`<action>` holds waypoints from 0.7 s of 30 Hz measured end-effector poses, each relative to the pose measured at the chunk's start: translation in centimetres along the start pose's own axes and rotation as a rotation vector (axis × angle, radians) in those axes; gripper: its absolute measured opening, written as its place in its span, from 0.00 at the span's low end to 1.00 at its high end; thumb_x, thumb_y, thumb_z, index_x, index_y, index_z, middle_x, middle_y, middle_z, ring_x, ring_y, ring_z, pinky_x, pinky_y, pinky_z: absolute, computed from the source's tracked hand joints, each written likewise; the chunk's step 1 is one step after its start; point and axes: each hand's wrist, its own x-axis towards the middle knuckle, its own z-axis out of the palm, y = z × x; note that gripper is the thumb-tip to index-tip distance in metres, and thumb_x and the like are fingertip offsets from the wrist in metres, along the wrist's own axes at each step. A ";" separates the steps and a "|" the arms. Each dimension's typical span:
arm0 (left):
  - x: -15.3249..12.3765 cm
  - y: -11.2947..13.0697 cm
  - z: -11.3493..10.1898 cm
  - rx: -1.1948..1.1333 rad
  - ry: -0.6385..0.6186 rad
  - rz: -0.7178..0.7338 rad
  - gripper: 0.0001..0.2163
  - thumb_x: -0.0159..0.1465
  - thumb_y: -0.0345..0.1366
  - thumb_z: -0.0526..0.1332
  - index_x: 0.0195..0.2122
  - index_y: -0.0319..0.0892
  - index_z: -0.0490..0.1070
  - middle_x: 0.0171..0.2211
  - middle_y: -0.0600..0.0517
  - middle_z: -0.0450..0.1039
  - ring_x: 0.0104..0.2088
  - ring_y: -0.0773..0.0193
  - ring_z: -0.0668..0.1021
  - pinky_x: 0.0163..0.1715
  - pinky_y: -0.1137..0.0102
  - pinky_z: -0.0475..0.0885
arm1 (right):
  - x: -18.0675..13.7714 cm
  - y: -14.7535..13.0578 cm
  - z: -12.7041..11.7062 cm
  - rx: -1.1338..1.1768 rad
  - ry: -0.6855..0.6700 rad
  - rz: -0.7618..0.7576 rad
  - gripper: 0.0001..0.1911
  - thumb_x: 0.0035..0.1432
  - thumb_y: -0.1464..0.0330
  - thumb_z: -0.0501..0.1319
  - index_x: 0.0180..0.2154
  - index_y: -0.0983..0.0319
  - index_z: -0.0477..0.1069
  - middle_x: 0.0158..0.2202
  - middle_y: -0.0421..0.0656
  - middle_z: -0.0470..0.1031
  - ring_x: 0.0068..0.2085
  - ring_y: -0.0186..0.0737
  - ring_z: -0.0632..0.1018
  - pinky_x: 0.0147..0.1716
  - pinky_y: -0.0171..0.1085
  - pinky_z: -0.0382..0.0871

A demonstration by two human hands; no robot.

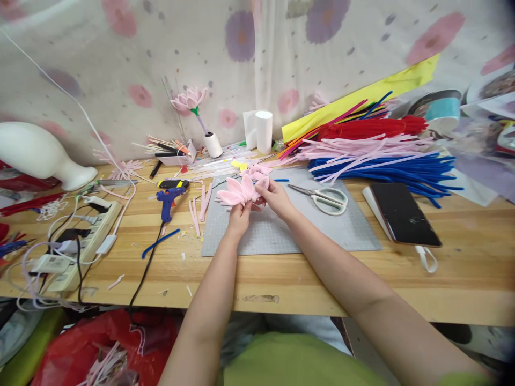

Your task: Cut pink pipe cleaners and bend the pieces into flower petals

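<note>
Both hands are on a pink pipe-cleaner flower [241, 188], held above the grey cutting mat [277, 236]. My left hand [241, 214] pinches its base from below. With closed fingers, my right hand [276, 197] grips a petal at the flower's right side. Part of the fingertips is hidden behind the petals. Behind the flower lie more pink petals [259, 169]. Scissors [328, 201] with pale handles rest on the mat, right of my right hand. Pink pipe-cleaner pieces [205, 201] lie left of the flower.
A blue glue gun [169, 202] and a power strip [86, 246] with tangled cords are on the left. Bundles of blue pipe cleaners [382, 171] and a phone [404, 214] stand right. At the back, a finished pink flower [191, 101] stands in a white holder [213, 145].
</note>
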 end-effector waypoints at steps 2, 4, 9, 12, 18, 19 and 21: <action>0.0 0.0 0.1 -0.002 -0.050 0.024 0.16 0.59 0.50 0.56 0.30 0.40 0.71 0.26 0.50 0.75 0.26 0.65 0.76 0.33 0.67 0.71 | 0.0 0.0 -0.1 0.000 0.005 0.026 0.21 0.44 0.51 0.63 0.27 0.61 0.61 0.18 0.34 0.65 0.19 0.29 0.65 0.18 0.32 0.57; 0.0 0.0 0.1 0.017 -0.057 0.040 0.16 0.59 0.49 0.56 0.28 0.40 0.70 0.25 0.50 0.74 0.26 0.65 0.75 0.34 0.67 0.70 | 0.0 0.0 -0.1 0.017 0.009 0.050 0.20 0.43 0.53 0.63 0.27 0.61 0.61 0.18 0.34 0.64 0.19 0.28 0.63 0.18 0.31 0.56; 0.2 -0.7 0.0 0.011 0.019 0.013 0.18 0.60 0.50 0.54 0.21 0.41 0.66 0.18 0.54 0.66 0.22 0.68 0.70 0.28 0.70 0.68 | -0.4 -0.4 0.2 0.023 0.042 0.067 0.15 0.43 0.59 0.63 0.29 0.61 0.62 0.22 0.36 0.67 0.22 0.29 0.67 0.18 0.31 0.57; 0.2 -1.2 0.0 0.009 0.063 -0.012 0.20 0.58 0.52 0.55 0.19 0.41 0.63 0.19 0.54 0.65 0.22 0.69 0.69 0.26 0.72 0.68 | -0.5 -0.6 0.3 0.079 -0.052 0.060 0.15 0.41 0.59 0.64 0.28 0.61 0.64 0.21 0.35 0.66 0.22 0.29 0.65 0.17 0.29 0.56; -0.2 -1.4 0.3 0.116 0.074 0.042 0.21 0.58 0.55 0.54 0.20 0.41 0.66 0.19 0.53 0.66 0.23 0.68 0.70 0.27 0.71 0.69 | -0.3 -0.1 0.3 0.321 -0.138 0.235 0.24 0.36 0.54 0.69 0.19 0.63 0.59 0.14 0.33 0.58 0.16 0.23 0.56 0.13 0.28 0.44; -0.2 -1.3 0.3 0.115 0.054 0.058 0.21 0.58 0.55 0.54 0.21 0.41 0.67 0.20 0.52 0.67 0.23 0.68 0.70 0.27 0.71 0.69 | -0.2 -0.1 0.3 0.334 -0.127 0.239 0.24 0.35 0.55 0.70 0.18 0.63 0.58 0.14 0.33 0.57 0.16 0.22 0.55 0.13 0.28 0.43; -0.3 -1.1 0.3 0.081 0.013 0.069 0.22 0.57 0.56 0.54 0.25 0.40 0.69 0.21 0.52 0.68 0.24 0.67 0.70 0.26 0.70 0.69 | -0.2 0.0 0.4 0.336 -0.103 0.230 0.25 0.34 0.55 0.71 0.17 0.62 0.57 0.13 0.32 0.56 0.15 0.21 0.53 0.13 0.28 0.41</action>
